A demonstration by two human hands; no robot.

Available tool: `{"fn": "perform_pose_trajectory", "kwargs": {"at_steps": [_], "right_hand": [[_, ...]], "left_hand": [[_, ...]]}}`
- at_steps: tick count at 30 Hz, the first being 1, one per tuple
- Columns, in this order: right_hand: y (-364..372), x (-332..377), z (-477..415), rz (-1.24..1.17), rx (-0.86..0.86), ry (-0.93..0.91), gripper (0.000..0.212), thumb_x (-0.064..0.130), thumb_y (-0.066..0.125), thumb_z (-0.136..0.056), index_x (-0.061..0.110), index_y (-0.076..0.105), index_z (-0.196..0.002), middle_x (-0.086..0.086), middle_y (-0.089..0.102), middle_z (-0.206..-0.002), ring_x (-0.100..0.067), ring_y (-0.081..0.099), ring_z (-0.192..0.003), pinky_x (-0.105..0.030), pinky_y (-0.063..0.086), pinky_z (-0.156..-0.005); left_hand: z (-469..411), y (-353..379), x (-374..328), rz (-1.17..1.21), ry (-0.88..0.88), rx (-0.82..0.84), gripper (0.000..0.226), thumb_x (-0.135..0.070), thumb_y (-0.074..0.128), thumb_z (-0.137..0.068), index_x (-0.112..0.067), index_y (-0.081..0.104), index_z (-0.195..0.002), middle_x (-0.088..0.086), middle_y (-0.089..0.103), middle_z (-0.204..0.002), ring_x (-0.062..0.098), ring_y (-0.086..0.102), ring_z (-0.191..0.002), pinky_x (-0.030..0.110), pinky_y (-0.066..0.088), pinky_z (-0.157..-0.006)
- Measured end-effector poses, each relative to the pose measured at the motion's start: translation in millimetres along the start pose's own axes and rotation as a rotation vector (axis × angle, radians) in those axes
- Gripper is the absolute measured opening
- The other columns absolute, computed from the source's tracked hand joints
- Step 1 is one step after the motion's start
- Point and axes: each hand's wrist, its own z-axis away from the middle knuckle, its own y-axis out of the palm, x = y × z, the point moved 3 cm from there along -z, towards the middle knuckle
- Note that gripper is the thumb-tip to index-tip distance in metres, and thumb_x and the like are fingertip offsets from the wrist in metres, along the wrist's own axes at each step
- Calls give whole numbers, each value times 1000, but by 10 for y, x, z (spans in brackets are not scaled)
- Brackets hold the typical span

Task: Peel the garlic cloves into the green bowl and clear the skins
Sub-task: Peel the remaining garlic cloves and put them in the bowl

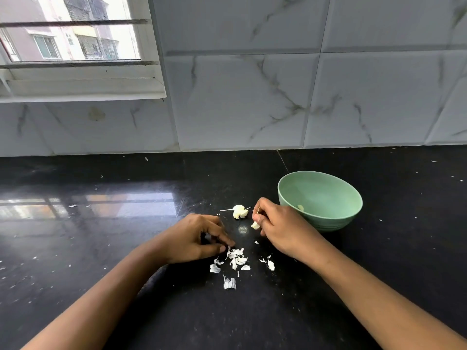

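Observation:
The green bowl stands on the black counter at the right, with a peeled clove lying inside it. My right hand is just left of the bowl and holds a garlic clove in its curled fingers. A part of the garlic bulb lies on the counter between my hands. My left hand rests low on the counter, fingertips pinched together at the edge of a pile of white garlic skins. More skins lie nearer to me.
The glossy black counter runs back to a marble-tiled wall. A window sits at the upper left. Small skin flecks are scattered over the counter, with another scrap under my right wrist.

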Motion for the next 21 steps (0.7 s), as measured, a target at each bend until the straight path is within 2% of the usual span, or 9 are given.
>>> {"fn": "perform_pose_trajectory", "kwargs": {"at_steps": [4,7,9,11,13,15,18,19,21], "right_hand": [[44,-16,3,26,25,26,12,23,43,-99,16,51,-94,-5,68,-87,-21,64,-84,-37,50,-77],[76,12,18,-208,162,101,14,18,42,-99,17,48,-86,-3,68,-73,-19,66,-70,-32,53,-67],[47,27,27,-300,171,120,15,17,42,-99,18,48,-86,-1,67,-68,-19,65,-64,-31,53,-64],[-23,9,2,-192,73,92,13,20,42,-99,17,49,-89,0,68,-70,-17,67,-66,-34,55,-69],[-40,-19,-7,-61,16,62,12,22,41,-99,17,49,-92,-2,69,-73,-15,66,-71,-37,54,-74],[6,-8,15,-37,62,59,12,22,42,-98,17,49,-91,-3,70,-74,-16,66,-73,-38,54,-76],[112,49,59,-208,189,66,16,18,43,-99,19,48,-83,0,66,-69,-18,64,-64,-33,54,-65],[107,61,60,-242,192,58,18,18,45,-98,21,48,-81,1,65,-66,-16,61,-60,-31,52,-61],[-6,55,21,-192,89,42,19,24,49,-97,26,49,-77,4,61,-61,-4,54,-52,-29,48,-58]], "left_hand": [[-1,45,-43,38,-2,23,31,-27,53,-74,-31,75,-96,-7,65,-89,10,63,-74,14,44,-65],[20,60,-105,90,24,48,33,-21,51,-72,-25,77,-92,-7,67,-88,10,64,-75,17,45,-64],[8,24,-104,45,38,-43,33,-19,51,-73,-24,77,-92,-10,67,-89,1,62,-77,10,42,-65],[-8,-25,-45,-66,10,-151,35,-19,48,-74,-26,76,-94,-14,63,-89,-9,57,-78,3,36,-67],[-19,-49,24,-171,-42,-172,41,-28,41,-73,-33,75,-97,-22,57,-89,-11,53,-80,5,36,-69],[-9,-44,64,-219,-77,-128,45,-33,38,-70,-42,72,-98,-23,54,-88,-8,52,-81,11,40,-68],[3,-7,-15,-175,-23,-43,43,-30,42,-70,-46,70,-97,-19,55,-89,1,57,-78,22,46,-69],[6,9,-52,-157,1,-20,42,-29,42,-70,-45,71,-96,-19,56,-89,2,58,-78,22,47,-69],[-3,14,-83,-131,25,-33,43,-27,42,-70,-42,73,-95,-17,58,-89,4,58,-75,18,43,-66]]}}
